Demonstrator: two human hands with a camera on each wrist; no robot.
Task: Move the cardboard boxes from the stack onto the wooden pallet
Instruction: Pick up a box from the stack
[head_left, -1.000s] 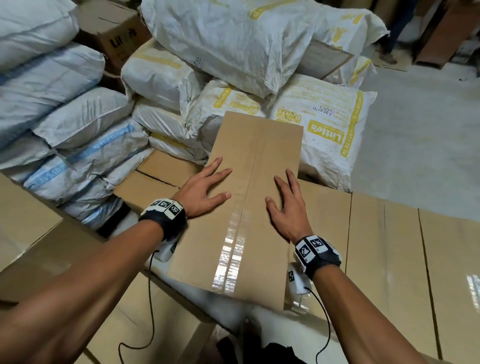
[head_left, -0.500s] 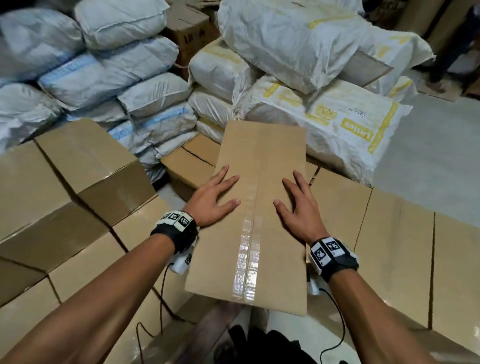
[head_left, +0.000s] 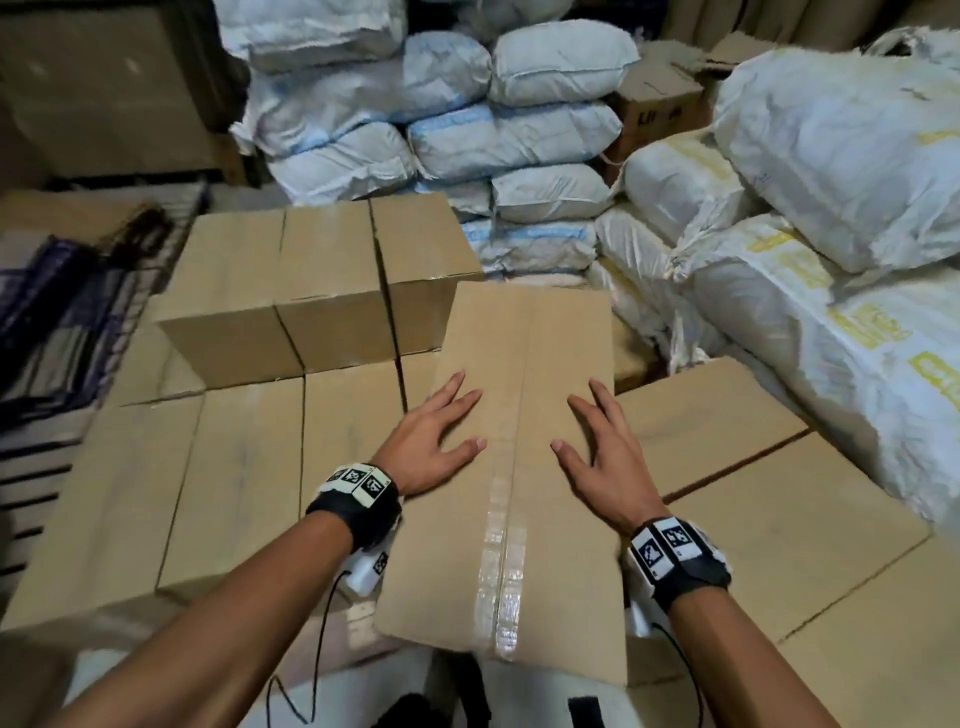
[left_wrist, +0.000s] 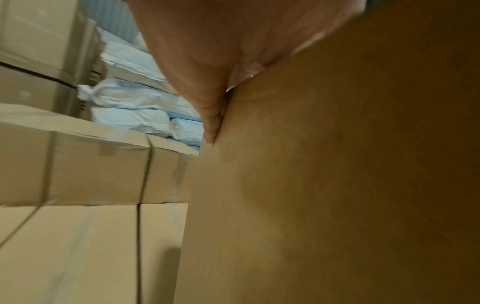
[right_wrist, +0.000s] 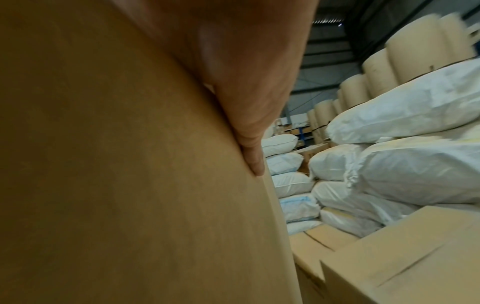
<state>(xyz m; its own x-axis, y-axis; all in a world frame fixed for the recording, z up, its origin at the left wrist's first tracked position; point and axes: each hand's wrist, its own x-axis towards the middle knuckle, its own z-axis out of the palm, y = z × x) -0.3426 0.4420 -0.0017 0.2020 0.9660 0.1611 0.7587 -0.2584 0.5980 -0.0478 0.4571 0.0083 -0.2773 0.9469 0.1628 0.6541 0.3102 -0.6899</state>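
Between the left hand (head_left: 431, 441) and right hand (head_left: 605, 460), both spread flat with palms squeezing its sides, the taped cardboard box (head_left: 519, 415) looks stiff, smooth-skinned and liable to slip, so a hold under its bottom edges seems safer.

The cardboard box (head_left: 524, 415) under my palms is plain brown corrugated board, matt and smooth, with a strip of clear glossy tape (head_left: 501, 561) along its centre seam that catches the light. My left hand (head_left: 431, 441) and right hand (head_left: 602, 457) lie bare on it. The stacked boxes (head_left: 291, 291) to the left are the same dull kraft cardboard, their seams taped as well. The sacks (head_left: 509, 140) at the far side look like woven plastic, white with pale blue, crinkled and faintly sheeny; the sacks (head_left: 810, 291) on the right are the same weave with yellow print. My wristbands (head_left: 358, 499) are black cloth, carrying matt printed marker tags.
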